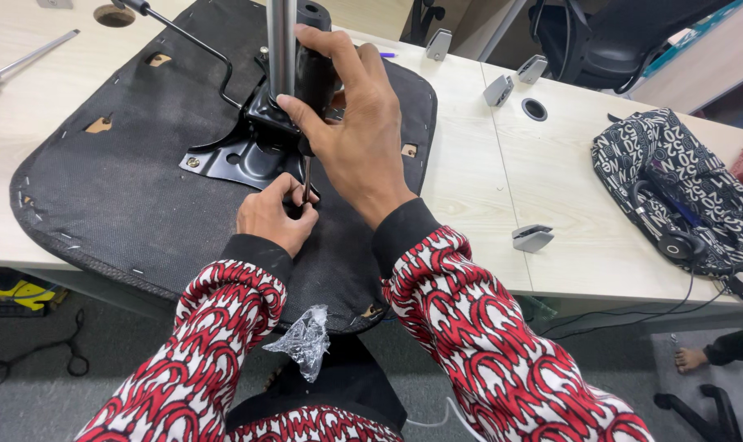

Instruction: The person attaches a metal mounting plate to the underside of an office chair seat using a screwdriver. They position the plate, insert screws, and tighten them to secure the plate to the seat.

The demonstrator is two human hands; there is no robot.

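Pale wooden desks [486,188] fill the view, and an upturned office chair seat [117,196] is laid flat on the near one, its black fabric underside stapled around the edge. At far left a screwdriver [23,61] is seen lying apart. A black metal tilt mechanism [244,151] is set at the middle of the seat, with a bent lever [191,37] and a chrome gas-lift column [281,45] standing upright from it. A thin hex key [307,182] is pinched between the closed fingers of the left hand [271,214] at the plate's near edge. The mechanism housing is gripped by the right hand [351,135], fingers curled around it. The assembly is judged heavy, stiff and top-heavy, best held low at the housing. A crumpled plastic bag [306,340] lies at the lap; a patterned backpack [682,192] with headphones [674,237] rests far right.
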